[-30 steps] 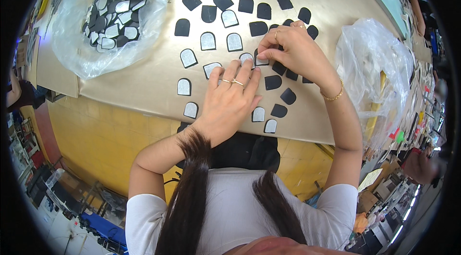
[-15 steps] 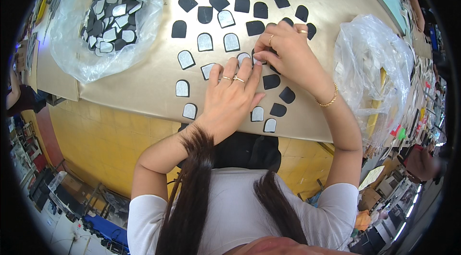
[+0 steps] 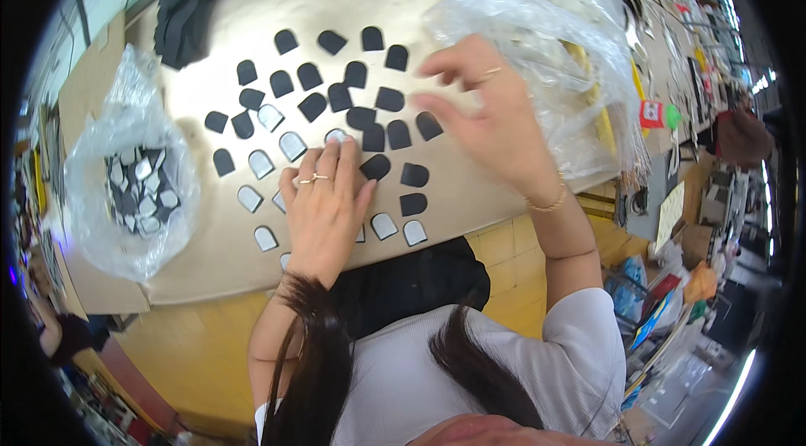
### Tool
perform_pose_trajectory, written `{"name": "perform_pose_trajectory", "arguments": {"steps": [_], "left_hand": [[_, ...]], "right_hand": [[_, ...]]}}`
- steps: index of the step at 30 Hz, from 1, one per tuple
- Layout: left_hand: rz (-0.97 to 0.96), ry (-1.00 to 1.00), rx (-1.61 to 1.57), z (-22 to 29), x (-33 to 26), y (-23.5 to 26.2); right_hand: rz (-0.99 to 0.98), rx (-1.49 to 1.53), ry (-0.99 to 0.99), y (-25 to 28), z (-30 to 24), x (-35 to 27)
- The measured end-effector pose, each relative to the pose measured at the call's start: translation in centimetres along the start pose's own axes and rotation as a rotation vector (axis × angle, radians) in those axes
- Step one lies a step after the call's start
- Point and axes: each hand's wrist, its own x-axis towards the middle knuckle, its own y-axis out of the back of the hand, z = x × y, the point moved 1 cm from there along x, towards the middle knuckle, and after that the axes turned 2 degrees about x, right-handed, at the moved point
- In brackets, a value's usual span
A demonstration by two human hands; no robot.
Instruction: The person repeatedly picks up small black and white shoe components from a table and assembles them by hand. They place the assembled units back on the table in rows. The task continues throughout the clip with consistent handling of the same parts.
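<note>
The left hand [image 3: 321, 215] lay palm down, its fingers close together and its thumb apart, with the fingertips over the lower part of a grey-faced patch [image 3: 337, 135]. That patch's long axis ran away from the body, its rounded end farthest off. The right hand [image 3: 495, 123] was raised to the right, thumb and forefinger spread, with nothing visible between them, though the blur left some doubt. A black patch [image 3: 429, 126] lay just below its thumb in the view, nearer to the right hand than to the left; another black piece [image 3: 375, 166] sat just beside the left fingers.

Each patch was thin and flat, straight at one end and round at the other. The black faces looked matt, the grey ones pale with dark borders. A tan, smooth, glossy bench [image 3: 220, 228] carried them, between a clear, crinkled bag [image 3: 134, 110] of more pieces and a larger crumpled plastic bag [image 3: 525, 13].
</note>
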Motion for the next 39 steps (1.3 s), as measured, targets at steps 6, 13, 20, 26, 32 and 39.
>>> {"name": "perform_pose_trajectory", "arguments": {"steps": [6,13,20,26,32,39], "left_hand": [[0.000,0.025,0.001,-0.3,1.3,0.1],[0.067,0.037,-0.067,0.8,1.2,0.7],[0.062,0.031,-0.042,1.2,0.1,1.7],[0.053,0.045,-0.069,1.5,-0.9,2.4],[0.081,0.002,-0.213,2.3,-0.9,2.8],[-0.085,0.299,-1.656,6.3,0.1,2.1]], "right_hand": [[0.160,-0.592,-0.190,11.1,8.9,-1.3],[0.125,-0.502,-0.467,11.7,16.3,-1.9],[-0.035,-0.735,-0.454,10.4,16.8,-1.3],[0.197,-0.586,-0.678,10.8,14.6,-2.5],[0.208,-0.483,-0.630,12.2,10.7,-3.5],[-0.300,0.586,-0.502,4.6,1.5,-7.2]]}}
